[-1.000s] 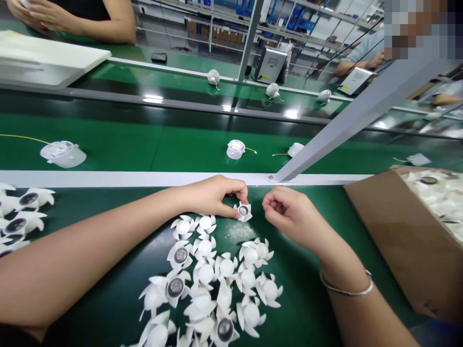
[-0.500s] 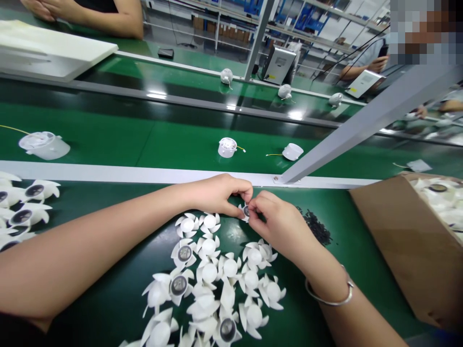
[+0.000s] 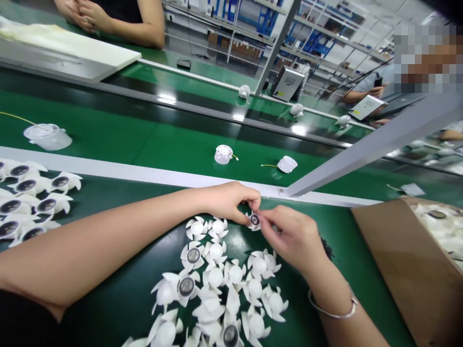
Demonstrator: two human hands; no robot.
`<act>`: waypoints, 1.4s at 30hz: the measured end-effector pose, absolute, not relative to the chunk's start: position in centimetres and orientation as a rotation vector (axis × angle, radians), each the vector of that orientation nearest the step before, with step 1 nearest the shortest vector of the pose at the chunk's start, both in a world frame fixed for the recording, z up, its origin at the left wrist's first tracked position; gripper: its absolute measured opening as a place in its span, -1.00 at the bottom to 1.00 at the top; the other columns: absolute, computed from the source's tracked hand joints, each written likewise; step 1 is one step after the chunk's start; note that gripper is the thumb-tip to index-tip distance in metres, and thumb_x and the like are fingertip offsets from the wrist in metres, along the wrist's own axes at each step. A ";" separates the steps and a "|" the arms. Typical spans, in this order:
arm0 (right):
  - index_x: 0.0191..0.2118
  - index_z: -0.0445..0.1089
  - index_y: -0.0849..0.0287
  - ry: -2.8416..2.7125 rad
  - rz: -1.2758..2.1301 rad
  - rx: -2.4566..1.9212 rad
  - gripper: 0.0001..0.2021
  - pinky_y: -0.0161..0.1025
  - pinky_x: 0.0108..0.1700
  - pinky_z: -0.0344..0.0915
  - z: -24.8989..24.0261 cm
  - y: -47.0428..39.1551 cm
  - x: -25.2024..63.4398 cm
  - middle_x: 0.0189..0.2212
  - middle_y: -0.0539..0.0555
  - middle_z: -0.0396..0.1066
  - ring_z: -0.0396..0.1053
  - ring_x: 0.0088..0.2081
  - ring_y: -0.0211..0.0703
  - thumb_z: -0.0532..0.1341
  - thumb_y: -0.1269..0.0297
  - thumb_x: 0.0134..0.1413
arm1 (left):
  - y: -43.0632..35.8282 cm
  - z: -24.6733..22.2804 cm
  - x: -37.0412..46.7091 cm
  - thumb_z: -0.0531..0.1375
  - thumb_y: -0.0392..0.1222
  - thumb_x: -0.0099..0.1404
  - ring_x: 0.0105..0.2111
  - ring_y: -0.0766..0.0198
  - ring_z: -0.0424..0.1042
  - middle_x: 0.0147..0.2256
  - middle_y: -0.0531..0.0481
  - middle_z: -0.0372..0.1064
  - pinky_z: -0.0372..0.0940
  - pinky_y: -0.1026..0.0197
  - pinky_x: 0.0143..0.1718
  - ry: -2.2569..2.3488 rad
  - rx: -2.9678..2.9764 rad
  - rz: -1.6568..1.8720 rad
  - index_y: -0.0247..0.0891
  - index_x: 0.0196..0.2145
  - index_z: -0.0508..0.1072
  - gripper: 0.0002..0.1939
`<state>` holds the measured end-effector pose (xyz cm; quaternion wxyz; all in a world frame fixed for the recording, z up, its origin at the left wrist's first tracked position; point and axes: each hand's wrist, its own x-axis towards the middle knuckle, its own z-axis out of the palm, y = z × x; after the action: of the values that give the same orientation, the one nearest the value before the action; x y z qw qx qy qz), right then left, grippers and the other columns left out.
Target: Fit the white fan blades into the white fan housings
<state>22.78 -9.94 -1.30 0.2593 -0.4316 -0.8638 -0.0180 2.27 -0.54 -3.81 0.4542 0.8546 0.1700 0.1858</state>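
Note:
My left hand (image 3: 231, 200) pinches a small white fan impeller (image 3: 254, 220) between thumb and fingers, its dark ringed hub facing up. On the right side of that impeller, my right hand (image 3: 289, 233) has thumb and forefinger brought together at the edge. What these fingertips hold, if anything, is hidden. Below both hands lies a loose group of white fan impellers (image 3: 216, 276), most with plain hubs up and several showing dark hubs. Small black pieces (image 3: 326, 248) lie in a pile, partly hidden behind my right hand.
More impellers (image 3: 47, 205) lie at the left, dark hubs up. A cardboard box (image 3: 383, 236) with white parts stands right. Beyond the metal rail (image 3: 159, 177), white round housings (image 3: 224, 154) with wires sit on the green belt (image 3: 173, 144). A slanted post (image 3: 347, 156) rises right. People sit opposite.
The view has shifted and tilted slightly. My right hand's fingers have moved a little off the hub, so more of the held impeller shows. My left hand keeps its grip.

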 end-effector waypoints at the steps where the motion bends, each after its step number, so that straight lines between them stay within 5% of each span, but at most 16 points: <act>1: -0.30 0.49 0.18 -2.238 -0.033 -1.218 -0.87 -0.31 -0.40 0.20 -1.3 -9.0 22.9 -0.52 -0.02 0.35 0.27 -0.50 -0.28 0.18 0.38 0.23 | -0.6 -3.8 2.3 0.38 -0.25 0.09 -0.22 0.30 0.42 -0.24 0.08 0.48 0.22 0.31 -0.24 0.419 2.108 0.461 -0.22 -0.25 0.46 -0.74; 5: -0.07 0.47 0.27 -2.098 -0.167 -1.571 -0.75 -0.20 -0.13 0.33 -1.1 -2.6 22.8 -0.23 0.19 0.43 0.40 -0.20 -0.06 0.19 0.41 0.14 | -0.7 -3.8 2.2 0.38 -0.28 0.08 -0.20 0.30 0.45 -0.21 0.06 0.50 0.24 0.32 -0.20 0.425 2.101 0.466 -0.23 -0.24 0.47 -0.73; 7: 0.18 0.31 0.30 -2.104 -0.250 -1.918 -0.49 -0.05 0.06 0.26 -1.0 1.2 22.3 0.08 0.35 0.28 0.27 0.11 0.15 0.19 0.49 0.06 | -0.8 -3.9 2.2 0.38 -0.26 0.08 -0.18 0.28 0.45 -0.19 0.04 0.50 0.25 0.31 -0.20 0.436 2.126 0.480 -0.23 -0.23 0.48 -0.72; 9: 0.26 0.22 0.25 -2.077 -0.251 -2.192 -0.34 0.12 0.11 0.20 -0.8 4.4 21.9 0.22 0.42 0.10 0.14 0.22 0.31 0.21 0.55 -0.03 | -0.9 -4.1 2.1 0.38 -0.22 0.09 -0.17 0.27 0.45 -0.18 0.02 0.50 0.25 0.30 -0.19 0.430 2.148 0.507 -0.23 -0.21 0.49 -0.72; 13: -0.01 0.43 0.18 -2.169 -0.116 -2.239 -0.58 -0.01 -0.13 0.32 0.5 5.5 21.7 -0.01 0.34 0.29 0.40 -0.10 0.13 0.23 0.54 -0.05 | -1.0 -4.5 2.0 0.38 -0.20 0.10 -0.18 0.26 0.45 -0.18 0.00 0.50 0.27 0.27 -0.18 0.417 2.126 0.536 -0.23 -0.20 0.49 -0.71; 18: -0.13 0.31 0.17 -1.999 -0.144 -1.716 -0.67 -0.14 -0.25 0.30 1.8 -3.1 22.7 -0.25 0.13 0.32 0.35 -0.26 -0.02 0.31 0.15 0.02 | -1.1 -4.2 2.0 0.39 -0.24 0.07 -0.14 0.24 0.44 -0.14 -0.03 0.49 0.30 0.22 -0.09 0.373 2.040 0.577 -0.23 -0.11 0.46 -0.60; 20: -0.10 0.28 0.13 -1.853 0.106 -1.616 -0.71 -0.17 -0.29 0.32 1.4 -7.0 23.6 -0.31 0.09 0.36 0.36 -0.33 -0.08 0.25 0.10 0.14 | -1.0 -4.1 2.1 0.37 -0.25 0.09 -0.13 0.25 0.43 -0.11 -0.07 0.48 0.31 0.19 -0.08 0.398 1.953 0.578 -0.24 -0.07 0.44 -0.58; 25: -0.07 0.38 0.06 -1.939 0.521 -1.236 -0.82 -0.06 0.02 0.38 0.1 -11.1 24.9 0.02 0.18 0.39 0.39 0.05 0.00 0.25 0.27 0.20 | -0.3 -3.9 2.4 0.27 -0.13 0.28 -0.17 0.29 0.43 -0.15 -0.10 0.46 0.33 0.15 -0.08 0.537 1.608 0.627 -0.30 -0.09 0.40 -0.71; 29: -0.17 0.51 0.06 -2.116 0.572 -1.143 -0.85 -0.07 0.10 0.35 -0.6 -10.6 24.5 0.05 0.12 0.41 0.40 0.06 -0.05 0.34 0.36 0.11 | 0.0 -3.8 2.5 0.30 -0.07 0.25 -0.25 0.34 0.39 -0.21 -0.04 0.42 0.32 0.20 -0.15 0.568 1.545 0.622 -0.30 -0.12 0.39 -0.67; 35: -0.10 0.55 0.06 -2.181 0.552 -1.184 -0.81 -0.20 0.08 0.37 -2.0 -10.5 23.6 0.03 0.12 0.39 0.40 0.00 -0.18 0.25 0.37 0.21 | -0.1 -2.9 2.3 0.34 -0.03 0.20 -0.47 0.44 0.15 -0.43 0.13 0.23 0.10 0.39 -0.48 0.637 1.699 0.429 -0.27 -0.16 0.43 -0.65; 42: -0.11 0.55 0.13 -2.282 0.452 -1.343 -0.80 -0.31 0.00 0.37 -2.3 -9.7 22.6 -0.09 0.14 0.40 0.36 0.04 -0.17 0.24 0.21 0.24 | 0.9 -5.3 2.2 0.14 -0.08 0.33 -0.50 0.50 0.15 -0.52 0.26 0.16 0.07 0.53 -0.47 0.717 1.787 0.405 -0.03 -0.03 0.40 -0.75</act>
<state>22.60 -9.71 -2.31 0.2258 -0.4872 -0.8275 0.1641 2.22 0.95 -5.28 0.5540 0.7561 0.3034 0.1713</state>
